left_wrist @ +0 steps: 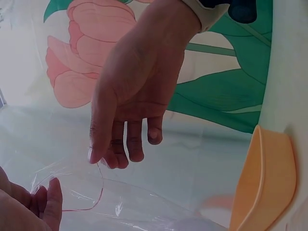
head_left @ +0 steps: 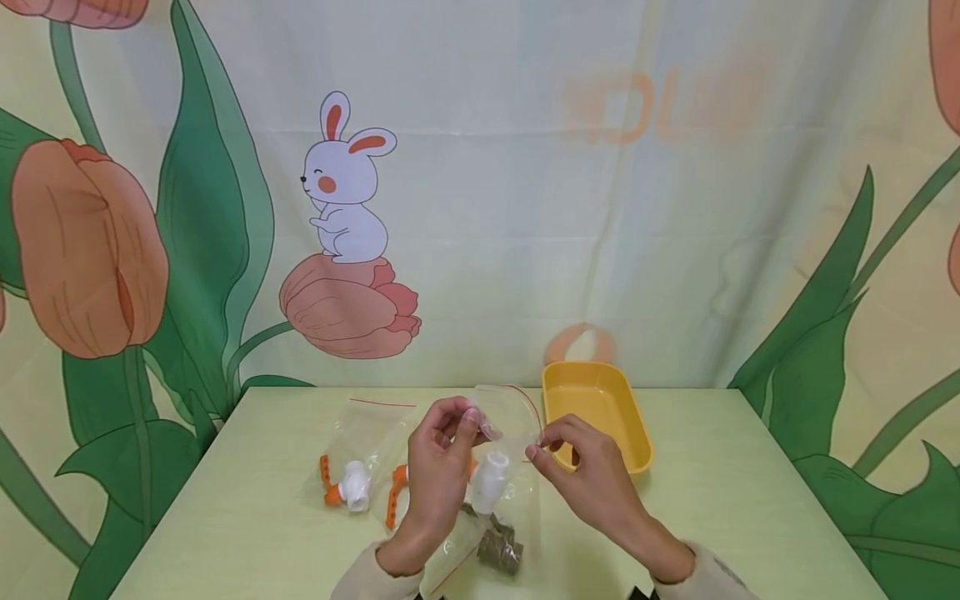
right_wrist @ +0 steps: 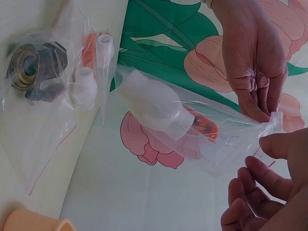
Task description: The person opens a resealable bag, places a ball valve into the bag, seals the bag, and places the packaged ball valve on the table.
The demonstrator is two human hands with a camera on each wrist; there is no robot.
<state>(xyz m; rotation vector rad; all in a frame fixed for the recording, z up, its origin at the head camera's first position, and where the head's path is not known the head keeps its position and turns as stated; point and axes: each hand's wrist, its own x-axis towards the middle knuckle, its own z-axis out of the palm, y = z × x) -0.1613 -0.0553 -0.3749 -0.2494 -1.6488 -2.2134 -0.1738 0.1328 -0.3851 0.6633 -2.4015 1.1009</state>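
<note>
Both hands hold a clear zip bag (head_left: 510,412) with a red line near its mouth. My left hand (head_left: 438,479) pinches one side of the mouth between thumb and fingers. With thumb and forefinger, my right hand (head_left: 600,475) pinches the opposite side. Inside the hanging bag is a white plastic ball valve (right_wrist: 156,106) with an orange handle (right_wrist: 204,127). Below the hands lies another bag with a dark grey fitting (head_left: 501,546). A bagged white valve (head_left: 352,487) with an orange handle lies at the left, and a further orange handle (head_left: 396,496) shows partly behind my left hand.
A yellow tray (head_left: 641,433) stands behind my right hand, near the table's back edge. The pale green table (head_left: 247,500) meets a hanging cloth (head_left: 480,250) printed with a rabbit and tulips.
</note>
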